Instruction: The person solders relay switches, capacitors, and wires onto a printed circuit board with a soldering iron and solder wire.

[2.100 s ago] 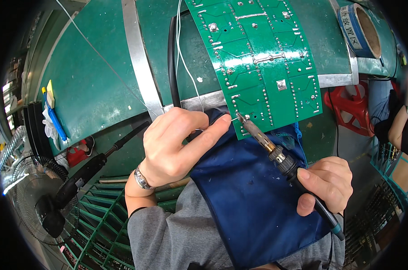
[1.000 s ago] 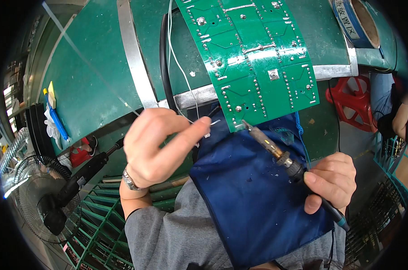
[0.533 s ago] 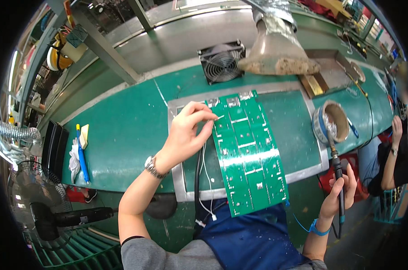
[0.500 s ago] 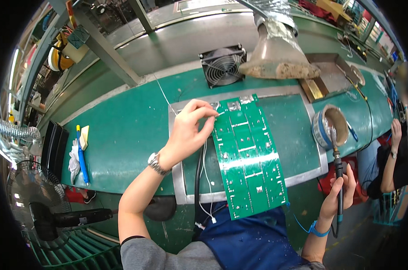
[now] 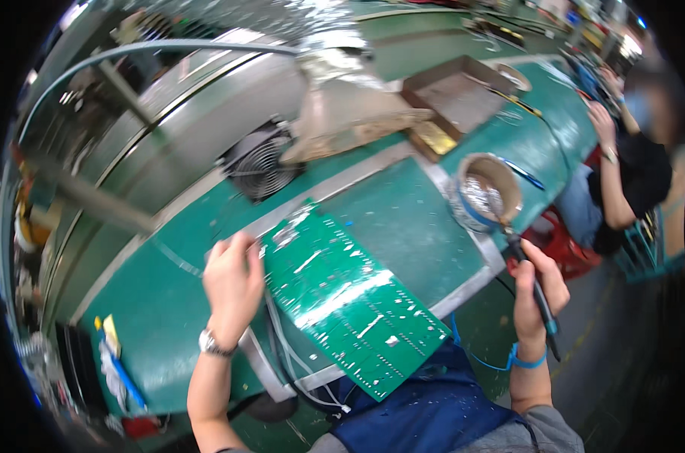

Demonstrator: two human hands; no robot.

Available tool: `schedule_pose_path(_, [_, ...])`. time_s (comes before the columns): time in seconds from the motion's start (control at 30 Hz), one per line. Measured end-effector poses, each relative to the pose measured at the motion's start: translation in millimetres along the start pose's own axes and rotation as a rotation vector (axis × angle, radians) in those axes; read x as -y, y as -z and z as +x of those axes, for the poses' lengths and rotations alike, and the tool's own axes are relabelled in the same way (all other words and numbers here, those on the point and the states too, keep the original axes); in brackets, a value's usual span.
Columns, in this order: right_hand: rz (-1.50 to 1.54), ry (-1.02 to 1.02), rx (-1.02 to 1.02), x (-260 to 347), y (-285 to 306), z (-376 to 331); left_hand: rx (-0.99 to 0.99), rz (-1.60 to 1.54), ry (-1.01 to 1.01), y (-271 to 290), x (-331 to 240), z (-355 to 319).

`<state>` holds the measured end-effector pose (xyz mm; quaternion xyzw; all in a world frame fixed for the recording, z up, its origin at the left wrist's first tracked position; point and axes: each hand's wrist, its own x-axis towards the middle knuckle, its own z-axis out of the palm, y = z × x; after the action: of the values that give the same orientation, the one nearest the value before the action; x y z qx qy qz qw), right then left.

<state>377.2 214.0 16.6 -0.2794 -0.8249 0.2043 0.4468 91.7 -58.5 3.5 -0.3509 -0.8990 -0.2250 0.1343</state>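
Observation:
A long green circuit board (image 5: 350, 302) lies tilted at the front of the bench, its near end over my lap. Thumb and fingers of my left hand (image 5: 233, 283) are pinched together at the board's far left corner; blur hides what is between them. White cables (image 5: 286, 340) hang down beside the board from near that hand. My right hand (image 5: 539, 291) is wrapped around the dark handle of a soldering iron (image 5: 535, 283). Its tip reaches to the near rim of a round pot (image 5: 463, 200) with shiny metallic stuff inside.
A metal frame (image 5: 463, 287) borders the work spot. Behind it stand a black fan (image 5: 263, 162) and a wide exhaust hood (image 5: 350, 124). A brown tray (image 5: 463, 94) and a blue pen (image 5: 522, 172) lie right. A blue tool (image 5: 127, 381) is far left. Another person (image 5: 622, 181) sits at right.
My view has swung right and tilted, so the bench appears shifted left and turned. The iron's tip is nearer the pot's rim. My left hand stays pinched by the board's corner.

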Motion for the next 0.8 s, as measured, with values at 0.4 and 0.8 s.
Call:
schedule_pose_path(0.4, [-0.065,0.014,0.044,13.7,15.1,3.6,0.059,-0.441,0.013,15.2,-24.2,14.7])
schedule_pose_path(0.8, [0.154,-0.054,0.092,65.2,13.3,23.9,0.134,-0.277,-0.165,11.5,-26.4,2.8])
